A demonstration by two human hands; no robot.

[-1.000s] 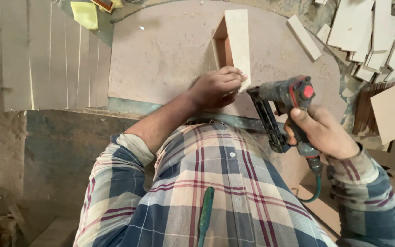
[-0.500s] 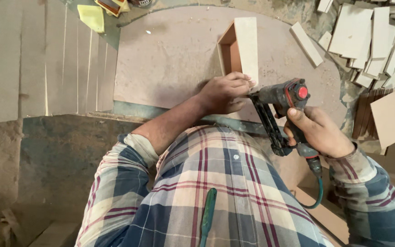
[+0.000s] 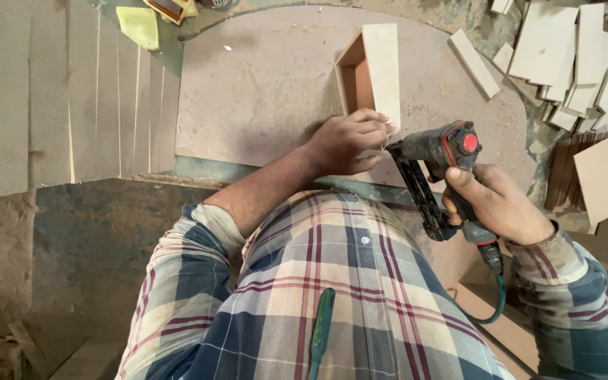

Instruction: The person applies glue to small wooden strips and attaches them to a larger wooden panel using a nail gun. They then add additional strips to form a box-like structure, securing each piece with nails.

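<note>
We note the left hand [image 3: 346, 141] gripping the near end of the box [image 3: 371, 74], which runs toward 12 o'clock, while the right hand [image 3: 501, 204] grasps the nail gun [image 3: 434, 165], nose seemingly touching at 3 o'clock.

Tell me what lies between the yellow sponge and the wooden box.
Only bare board: from yellow sponge to wooden box, the head view shows nothing else.

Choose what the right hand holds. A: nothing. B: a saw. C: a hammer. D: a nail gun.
D: the right hand grips a nail gun with a red cap, its nose at the wooden box that the left hand steadies.
</note>
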